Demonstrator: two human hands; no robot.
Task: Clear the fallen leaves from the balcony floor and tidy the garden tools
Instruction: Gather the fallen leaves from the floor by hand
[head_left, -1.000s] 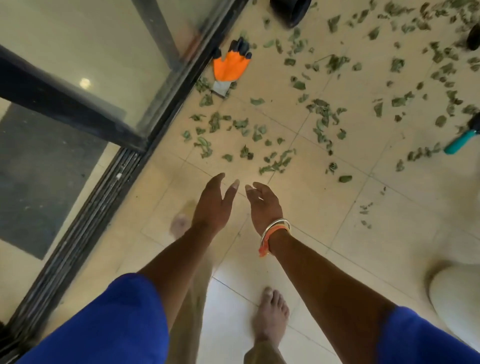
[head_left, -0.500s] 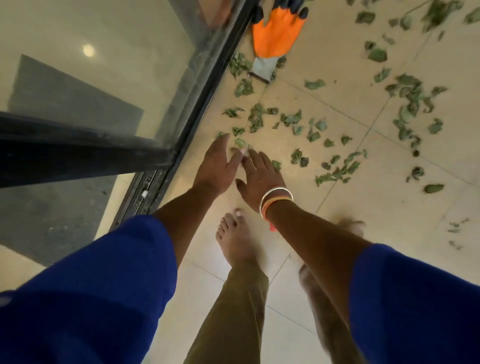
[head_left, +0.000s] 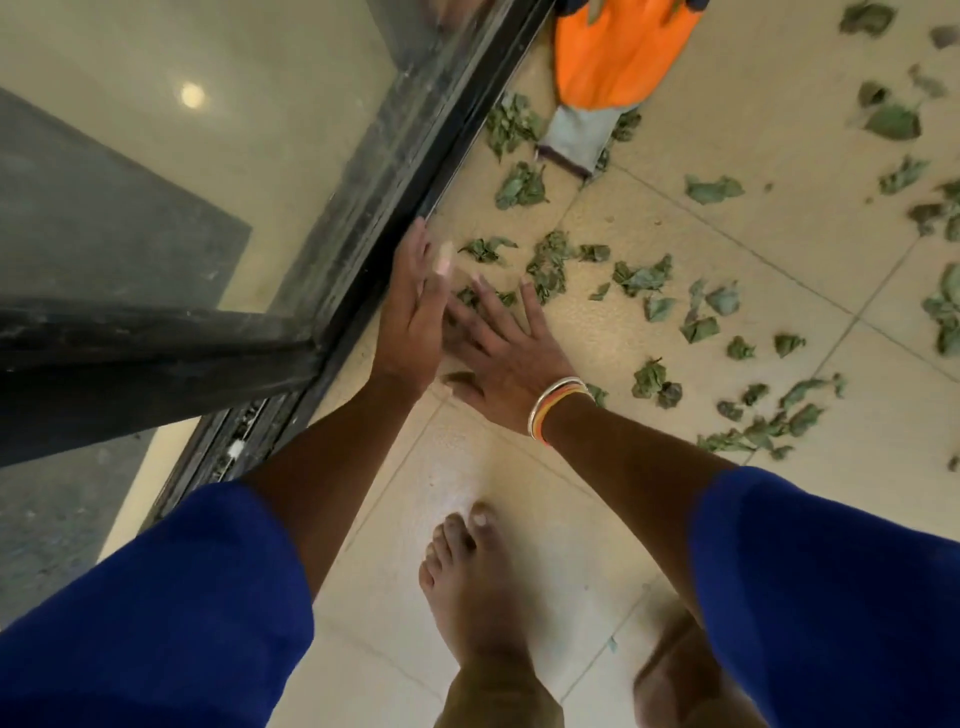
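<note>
L hand (head_left: 410, 317) & R hand (head_left: 498, 353) are held side by side, fingers straight – nothing gripped – near leaves (head_left: 545, 267); orange glove (head_left: 618, 52) seen far.

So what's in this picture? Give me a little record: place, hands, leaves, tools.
place: tiled floor beside a black door frame with glass
left hand: open, on edge, close to the door frame
right hand: open, fingers spread, beside the left hand; bangles at the wrist
leaves: green, scattered over the floor, some next to the right hand
glove: orange, lying on the floor by the door frame, untouched
held: nothing in either hand
foot: bare, on the floor
</note>
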